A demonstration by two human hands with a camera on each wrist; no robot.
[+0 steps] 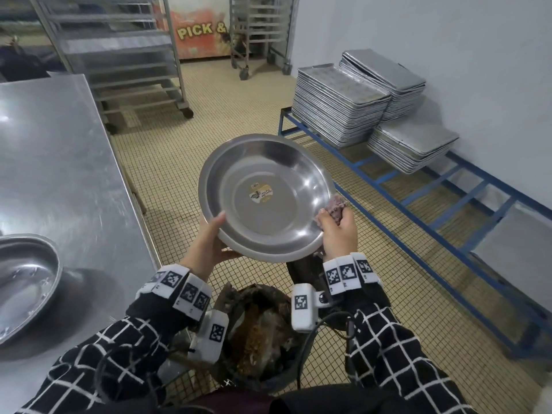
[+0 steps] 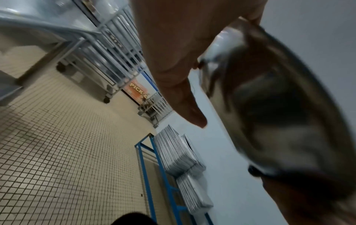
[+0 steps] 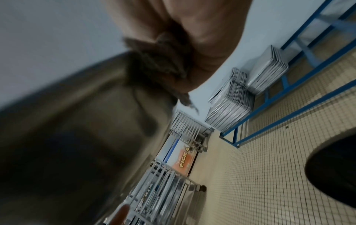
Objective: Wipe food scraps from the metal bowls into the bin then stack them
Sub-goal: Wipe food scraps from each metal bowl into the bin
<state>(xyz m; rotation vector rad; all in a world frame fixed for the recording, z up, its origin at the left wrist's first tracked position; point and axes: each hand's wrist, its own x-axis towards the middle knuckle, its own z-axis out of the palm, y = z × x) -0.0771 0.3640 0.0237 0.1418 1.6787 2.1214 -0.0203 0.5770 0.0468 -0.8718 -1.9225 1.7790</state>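
Observation:
A wide, shallow metal bowl [image 1: 265,195] with a sticker at its centre is held tilted above the dark bin [image 1: 263,333], which holds brown scraps. My left hand [image 1: 209,237] grips the bowl's near left rim, thumb on the inside. My right hand [image 1: 339,231] holds a crumpled, dirty cloth [image 1: 336,206] at the bowl's right rim. The bowl's inside looks clean. In the left wrist view the bowl's underside [image 2: 279,114] fills the right. The right wrist view shows the cloth [image 3: 161,65] against the bowl [image 3: 77,121]. A second metal bowl [image 1: 24,282] sits on the steel table.
The steel table [image 1: 59,162] runs along the left. A low blue rack [image 1: 418,201] on the right carries stacks of metal trays [image 1: 340,106]. Wheeled tray trolleys [image 1: 125,55] stand at the back. Tiled floor lies between.

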